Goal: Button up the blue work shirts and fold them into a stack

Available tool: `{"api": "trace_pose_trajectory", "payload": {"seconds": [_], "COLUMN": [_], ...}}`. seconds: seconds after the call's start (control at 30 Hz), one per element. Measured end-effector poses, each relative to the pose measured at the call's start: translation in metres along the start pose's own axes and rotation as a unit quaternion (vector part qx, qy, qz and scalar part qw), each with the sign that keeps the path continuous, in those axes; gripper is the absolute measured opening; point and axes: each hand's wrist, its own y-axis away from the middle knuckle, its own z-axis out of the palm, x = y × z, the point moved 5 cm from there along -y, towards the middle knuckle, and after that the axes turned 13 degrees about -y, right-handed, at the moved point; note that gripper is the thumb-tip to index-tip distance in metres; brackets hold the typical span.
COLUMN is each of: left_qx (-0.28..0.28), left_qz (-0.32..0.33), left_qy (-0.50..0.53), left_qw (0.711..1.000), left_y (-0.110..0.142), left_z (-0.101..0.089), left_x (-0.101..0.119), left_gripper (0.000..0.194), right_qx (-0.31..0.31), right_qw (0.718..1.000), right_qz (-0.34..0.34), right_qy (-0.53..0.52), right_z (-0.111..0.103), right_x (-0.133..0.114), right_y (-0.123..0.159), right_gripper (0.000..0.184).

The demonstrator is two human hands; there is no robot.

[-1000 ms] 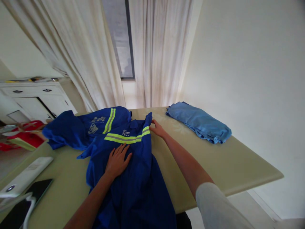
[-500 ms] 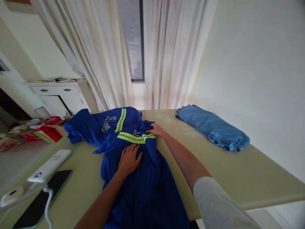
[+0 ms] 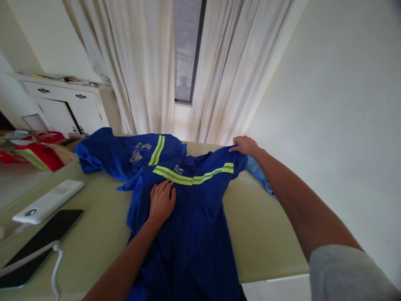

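Observation:
A dark blue work shirt (image 3: pixel 191 209) with yellow-green reflective stripes lies spread along the table, its lower part hanging toward me. On its chest, just below the stripe, my left hand (image 3: pixel 162 201) rests flat with fingers stretched. My right hand (image 3: pixel 246 146) pinches the shirt at the right shoulder and sleeve, pulling that side out to the right. Behind the shirt, at the far left, another blue garment (image 3: pixel 125 152) with a stripe and white print is bunched up. Part of a lighter blue folded garment (image 3: pixel 260 175) shows behind my right forearm.
On the table's (image 3: pixel 100 221) left side lie a white power bank (image 3: pixel 48 201) and a black phone (image 3: pixel 40 246) with a white cable (image 3: pixel 56 267). Red bags (image 3: pixel 46 150) and a white cabinet (image 3: pixel 69 104) stand beyond. Curtains (image 3: pixel 140 71) and a wall (image 3: pixel 328 104) bound the far side.
My right hand has moved right and away, drawing the shirt's right shoulder outward, so its stripe lies longer and flatter. My left hand stays on the chest. The view has shifted.

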Motion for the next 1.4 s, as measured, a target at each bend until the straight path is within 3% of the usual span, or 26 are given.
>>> {"api": "trace_pose_trajectory", "payload": {"seconds": [0.1,0.2,0.27,0.37,0.47,0.53,0.63,0.7,0.83,0.9,0.97,1.03,1.1,1.23,1.33,1.4], "left_qx": [0.003,0.002,-0.015,-0.07,-0.115,-0.136,-0.161,-0.186,-0.253,-0.217,-0.149,-0.121,-0.134,-0.138,-0.095,-0.059], "left_qz": [-0.003,-0.007,-0.006,0.025,0.053,0.053,0.051,0.062,0.126,0.156,0.164,0.165,0.185,0.24,0.257,0.253], "left_qy": [0.022,0.037,0.026,-0.031,-0.079,-0.091,-0.098,-0.094,0.002,0.108,0.2,0.228,0.204,0.074,0.024,0.022], "left_qw": [1.0,0.999,1.0,0.997,0.989,0.985,0.981,0.976,0.959,0.958,0.955,0.952,0.952,0.958,0.961,0.965], "left_y": [-0.001,-0.002,-0.002,0.003,0.011,0.014,0.01,-0.002,-0.037,-0.047,-0.038,-0.007,0.04,0.125,0.148,0.148], "left_z": [-0.003,-0.006,-0.004,0.006,0.018,0.024,0.031,0.034,0.025,0.001,-0.031,-0.056,-0.067,-0.056,-0.051,-0.06], "left_x": [-0.001,-0.002,-0.001,0.002,0.006,0.007,0.011,0.015,0.033,0.043,0.045,0.041,0.037,0.033,0.032,0.024], "left_gripper": [0.045,0.046,0.049,0.055,0.065,0.07,0.071,0.073,0.072,0.063,0.054,0.044,0.039,0.057,0.039,0.025], "right_qx": [-0.004,0.033,0.056,0.05,0.031,0.023,0.016,-0.004,-0.038,-0.047,-0.054,-0.046,-0.035,-0.017,0.022,0.066], "right_qw": [0.999,0.996,0.996,0.996,0.982,0.973,0.972,0.975,0.974,0.973,0.971,0.968,0.965,0.961,0.96,0.954], "right_qz": [0.025,0.059,0.065,0.029,-0.039,-0.071,-0.075,-0.058,-0.033,-0.033,-0.041,-0.052,-0.062,-0.048,-0.03,-0.047], "right_qy": [0.048,0.054,0.029,-0.071,-0.181,-0.22,-0.221,-0.216,-0.221,-0.223,-0.23,-0.241,-0.254,-0.273,-0.278,-0.29], "right_z": [-0.023,-0.013,0.014,0.073,0.128,0.153,0.174,0.18,0.184,0.187,0.19,0.191,0.193,0.195,0.184,0.165], "right_x": [0.026,0.03,0.016,-0.031,-0.087,-0.111,-0.119,-0.109,-0.077,-0.061,-0.048,-0.039,-0.033,-0.026,-0.029,-0.039], "right_y": [0.011,0.026,0.04,0.071,0.129,0.179,0.245,0.267,0.249,0.225,0.2,0.179,0.162,0.134,0.127,0.141], "right_gripper": [0.057,0.053,0.045,0.04,0.042,0.052,0.065,0.065,0.067,0.068,0.066,0.064,0.064,0.061,0.058,0.052]}}
